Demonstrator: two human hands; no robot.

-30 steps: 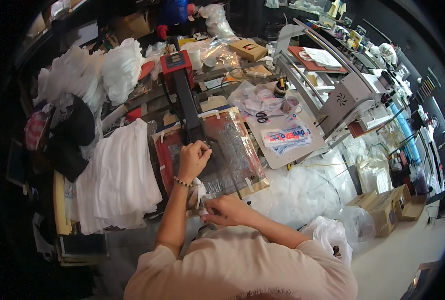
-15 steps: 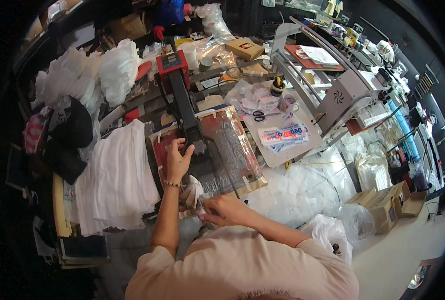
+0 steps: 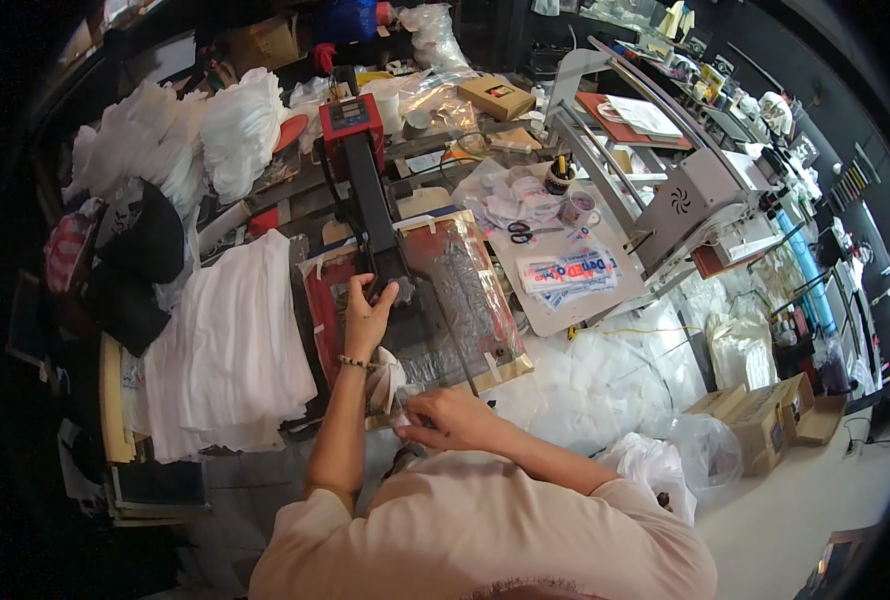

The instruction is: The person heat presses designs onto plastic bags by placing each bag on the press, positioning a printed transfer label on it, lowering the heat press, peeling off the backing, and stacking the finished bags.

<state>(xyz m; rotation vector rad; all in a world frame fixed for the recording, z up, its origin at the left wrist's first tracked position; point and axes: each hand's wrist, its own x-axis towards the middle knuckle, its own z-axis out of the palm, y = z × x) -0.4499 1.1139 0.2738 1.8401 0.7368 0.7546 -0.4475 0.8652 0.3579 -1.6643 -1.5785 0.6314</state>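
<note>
Lying at the far left, black fabric (image 3: 130, 280) sits beside a stack of white cloth (image 3: 230, 350), with white bundles (image 3: 235, 135) behind. Next comes the press (image 3: 373, 200), directly in front of the person, its red control box (image 3: 352, 120) at the back and its black arm reaching over a film-covered plate (image 3: 465, 345), hiding part of it. The left hand (image 3: 367, 318) is beside the black knob (image 3: 397, 290), thumb and fingers spread wide; whether the thumb touches the knob I cannot tell. Its forearm crosses the plate's near left corner. Crumpled pale cloth (image 3: 387, 382) lies between the hands. The right hand (image 3: 443, 418) has curled fingers just beside this cloth; I cannot tell what they hold. Farther right, a pale board (image 3: 550, 318) bears scissors (image 3: 525, 232), a mug (image 3: 579, 210) and plastic packets (image 3: 570, 275); beyond are a grey machine (image 3: 690, 195) and cardboard box (image 3: 765, 420). Compared with one second ago, the left hand has opened and moved left of the knob; the right has barely shifted.
</note>
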